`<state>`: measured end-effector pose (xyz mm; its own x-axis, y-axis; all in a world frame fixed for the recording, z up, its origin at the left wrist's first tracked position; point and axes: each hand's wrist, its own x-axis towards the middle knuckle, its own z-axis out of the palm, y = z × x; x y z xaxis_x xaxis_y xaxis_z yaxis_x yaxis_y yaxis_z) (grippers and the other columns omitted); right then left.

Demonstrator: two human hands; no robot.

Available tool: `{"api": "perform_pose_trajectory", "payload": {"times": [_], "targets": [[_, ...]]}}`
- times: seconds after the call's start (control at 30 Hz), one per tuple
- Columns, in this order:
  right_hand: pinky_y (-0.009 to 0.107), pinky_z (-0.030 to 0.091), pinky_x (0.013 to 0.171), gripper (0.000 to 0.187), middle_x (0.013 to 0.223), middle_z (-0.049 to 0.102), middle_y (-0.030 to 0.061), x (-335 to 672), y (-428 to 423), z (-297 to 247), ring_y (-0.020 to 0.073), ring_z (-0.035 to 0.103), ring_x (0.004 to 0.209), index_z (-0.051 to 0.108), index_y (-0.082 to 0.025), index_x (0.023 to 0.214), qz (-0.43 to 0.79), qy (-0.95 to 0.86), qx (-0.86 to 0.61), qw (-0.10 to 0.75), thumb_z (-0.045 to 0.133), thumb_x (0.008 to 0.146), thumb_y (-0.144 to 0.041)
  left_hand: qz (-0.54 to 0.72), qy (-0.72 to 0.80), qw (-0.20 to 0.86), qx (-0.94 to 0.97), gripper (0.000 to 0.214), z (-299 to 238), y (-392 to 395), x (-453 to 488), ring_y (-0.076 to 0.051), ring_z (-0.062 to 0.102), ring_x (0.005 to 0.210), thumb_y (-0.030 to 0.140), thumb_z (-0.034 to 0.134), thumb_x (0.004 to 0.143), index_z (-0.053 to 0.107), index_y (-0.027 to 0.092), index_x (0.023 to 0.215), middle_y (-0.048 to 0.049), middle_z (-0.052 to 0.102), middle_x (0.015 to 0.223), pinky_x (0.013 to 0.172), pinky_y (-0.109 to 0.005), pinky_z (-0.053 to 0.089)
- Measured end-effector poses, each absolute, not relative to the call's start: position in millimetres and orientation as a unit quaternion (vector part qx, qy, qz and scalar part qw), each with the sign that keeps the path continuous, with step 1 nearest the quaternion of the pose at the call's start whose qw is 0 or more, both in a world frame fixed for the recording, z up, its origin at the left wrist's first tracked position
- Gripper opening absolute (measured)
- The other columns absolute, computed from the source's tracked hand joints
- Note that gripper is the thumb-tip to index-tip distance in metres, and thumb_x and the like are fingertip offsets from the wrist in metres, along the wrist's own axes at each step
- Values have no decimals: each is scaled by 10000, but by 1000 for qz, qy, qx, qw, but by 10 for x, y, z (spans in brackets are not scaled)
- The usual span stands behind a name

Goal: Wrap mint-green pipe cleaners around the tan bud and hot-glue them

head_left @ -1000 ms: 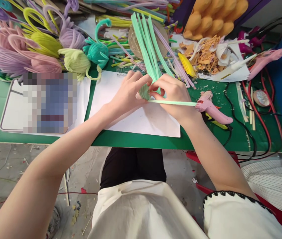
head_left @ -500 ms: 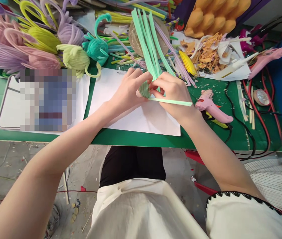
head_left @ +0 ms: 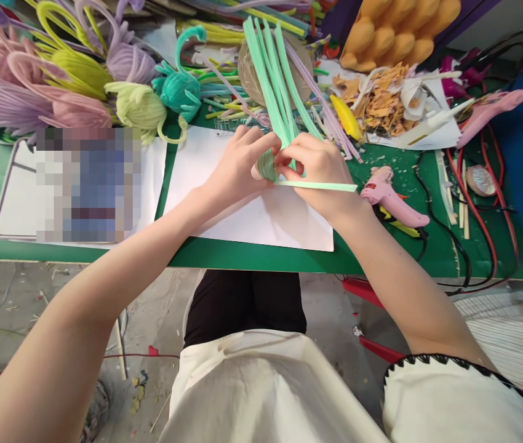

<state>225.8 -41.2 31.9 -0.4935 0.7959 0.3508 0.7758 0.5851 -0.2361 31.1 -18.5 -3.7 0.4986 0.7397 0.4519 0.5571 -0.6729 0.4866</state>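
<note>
Over a white sheet of paper (head_left: pixel 224 218), my left hand (head_left: pixel 240 159) is closed around a rounded coil of mint-green pipe cleaners (head_left: pixel 266 166). My right hand (head_left: pixel 321 175) pinches at the coil's right side, its thumb and forefinger close to my left fingertips. One pale green pipe cleaner end (head_left: pixel 321 185) sticks out to the right beneath my right fingers. Several long mint-green pipe cleaners (head_left: pixel 271 86) stretch away beyond my hands. My fingers hide where the strands meet.
Fuzzy pipe-cleaner swans (head_left: pixel 181 89) crowd the back left, behind a partly blurred tablet (head_left: pixel 16 197). To the right lie a pink glue gun (head_left: pixel 395 200), a yellow comb (head_left: pixel 347 117), orange scraps (head_left: pixel 384 101) and cables (head_left: pixel 483 215). An orange egg tray (head_left: pixel 391 37) stands behind.
Both hands keep the same grip on the mint-green pipe cleaners. The view has shifted slightly, so things at the right appear a little further left.
</note>
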Motion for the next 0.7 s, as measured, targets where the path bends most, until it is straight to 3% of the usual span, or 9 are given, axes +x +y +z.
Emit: {"api": "perform_pose_trajectory", "payload": {"times": [0.17,0.37,0.7], "targets": [[391,461,802,186,963,722,37,2249,-529,351,175,636,750,701,-211,921,-14,-855,-466,227,553,1018,-270,327,383,132,854,314,-16,-209,301,-293,546,996,464,750,872,590,265,1054,-61,586,982,946,-471,451],[435,482,875,235,1005,741,61,2274,-773,158,231,701,913,716,-246,1005,-76,-806,-497,314,488,1048,-278,325,380,138,855,379,-4,-233,284,-300,552,1034,467,802,836,578,258,1059,-62,601,1029,944,-461,453],[417,482,836,277,970,759,41,2263,-790,-65,222,712,914,744,-277,1091,-107,-818,-482,295,478,1041,-219,329,380,134,854,343,-15,-229,292,-295,542,1009,471,768,861,583,260,1058,-64,597,1024,919,-459,468]]}}
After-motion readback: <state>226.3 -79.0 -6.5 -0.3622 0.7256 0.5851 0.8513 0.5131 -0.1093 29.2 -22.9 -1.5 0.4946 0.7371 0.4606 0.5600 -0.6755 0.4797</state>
